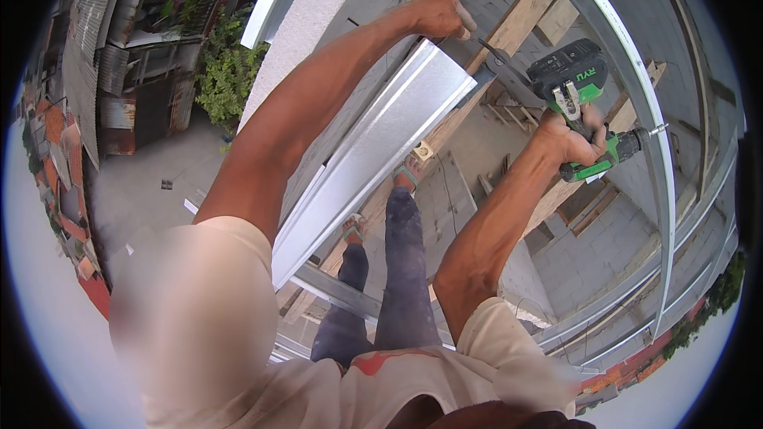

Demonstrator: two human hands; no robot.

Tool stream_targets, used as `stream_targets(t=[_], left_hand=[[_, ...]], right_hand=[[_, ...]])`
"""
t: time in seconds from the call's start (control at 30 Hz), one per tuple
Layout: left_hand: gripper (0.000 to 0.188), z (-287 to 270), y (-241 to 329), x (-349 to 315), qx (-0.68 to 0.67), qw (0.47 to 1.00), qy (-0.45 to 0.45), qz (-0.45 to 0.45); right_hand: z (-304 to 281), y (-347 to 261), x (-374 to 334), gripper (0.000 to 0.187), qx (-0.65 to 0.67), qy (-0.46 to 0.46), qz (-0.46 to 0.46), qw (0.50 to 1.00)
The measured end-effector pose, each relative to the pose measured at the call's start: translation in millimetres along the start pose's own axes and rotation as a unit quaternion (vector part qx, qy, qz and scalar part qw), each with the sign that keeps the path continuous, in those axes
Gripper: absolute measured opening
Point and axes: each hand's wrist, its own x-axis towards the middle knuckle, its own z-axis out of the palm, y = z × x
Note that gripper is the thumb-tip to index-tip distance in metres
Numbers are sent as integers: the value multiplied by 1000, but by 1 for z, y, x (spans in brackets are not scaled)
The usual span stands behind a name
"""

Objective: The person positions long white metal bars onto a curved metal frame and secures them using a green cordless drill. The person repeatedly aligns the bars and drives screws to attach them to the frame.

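My right hand (574, 137) is wrapped round the grip of a green and black cordless drill (566, 71). Its battery end is up, and the chuck with a short bit points right, by a curved light metal channel (644, 87). Ahead of me my left hand (447, 16) is closed, fingers curled down; whatever they may hold is hidden. Just beside its fingertips a thin dark metal piece (497, 56) slants toward the drill. Below the left hand a long silver metal profile (373, 143) runs diagonally back toward my body.
My sandaled feet are on a wooden plank (413, 179) high above a floor. Wooden boards (520, 12) cross ahead. A rough concrete wall top (306, 12) lies left, with a drop to the ground (159, 183). More metal channels (604, 310) run at the lower right.
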Motion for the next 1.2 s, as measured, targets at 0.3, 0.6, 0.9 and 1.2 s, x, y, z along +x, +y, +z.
stream_targets(t=[0.3, 0.6, 0.9, 1.2], left_hand=[[34, -31, 37, 5, -26, 928, -282, -241], [29, -35, 38, 1, -231, 962, -66, -131], [24, -16, 39, 3, -112, 991, 15, -65], [30, -6, 10, -2, -31, 998, 28, 50]], right_hand=[[-13, -11, 0, 18, -34, 19, -32, 999], [-22, 5, -19, 16, -136, 126, -54, 981], [-27, 43, -36, 21, -266, 215, -119, 932], [-11, 47, -30, 19, -188, 238, -53, 951]])
